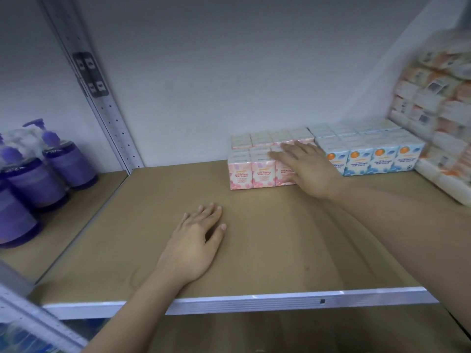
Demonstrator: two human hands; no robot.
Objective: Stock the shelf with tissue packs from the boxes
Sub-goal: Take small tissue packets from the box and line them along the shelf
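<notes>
Flat tan-brown fibreboard shelf board [178,189] with a white metal front edge. Pink-and-white blotch-patterned rectangular tissue packs [251,171], orange lettering. Blue-and-white rectangular tissue packs [369,161], orange dot each. White-and-orange plastic-wrapped tissue bundles [438,110], blurred. Translucent purple plastic pump bottles [68,161].

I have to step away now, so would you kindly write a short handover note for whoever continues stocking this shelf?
Left hand: open, flat on the bare shelf board, holding nothing.
Right hand: open, fingers resting on the pink rose-scented tissue packs.
Done: pink packs stand at the back, touching the blue fragrance-free packs to their right; a blurred orange-and-white stack fills the right end.
Left: the shelf's left and front area is unfilled. No boxes are in view.
</notes>
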